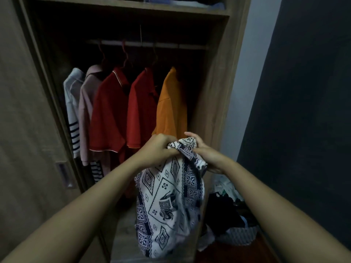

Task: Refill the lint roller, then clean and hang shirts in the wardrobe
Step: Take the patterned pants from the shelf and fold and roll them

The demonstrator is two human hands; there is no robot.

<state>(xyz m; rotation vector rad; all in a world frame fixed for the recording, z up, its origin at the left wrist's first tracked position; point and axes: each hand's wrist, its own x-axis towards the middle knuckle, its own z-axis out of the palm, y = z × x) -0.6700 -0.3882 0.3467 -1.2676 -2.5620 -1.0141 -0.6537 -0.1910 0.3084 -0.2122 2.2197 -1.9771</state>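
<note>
A white shirt with a dark blue geometric print [167, 202] hangs bunched from both my hands in front of the open wardrobe [214, 88]. My left hand [159, 149] grips its top from the left; my right hand [207, 154] grips the collar end from the right. Any hanger in the shirt is hidden by the cloth. Behind, several shirts hang on the rail [148, 44]: a white striped one [73, 103], a pink one [86, 111], two red ones [110, 111], and an orange one [171, 103] nearest my hands. No lint roller is in view.
The wardrobe's sliding door [28, 130] stands at the left. A basket with a heap of dark clothes [233, 224] sits on the floor at the lower right. A dark wall [303, 111] closes the right side. A shelf [133, 8] runs above the rail.
</note>
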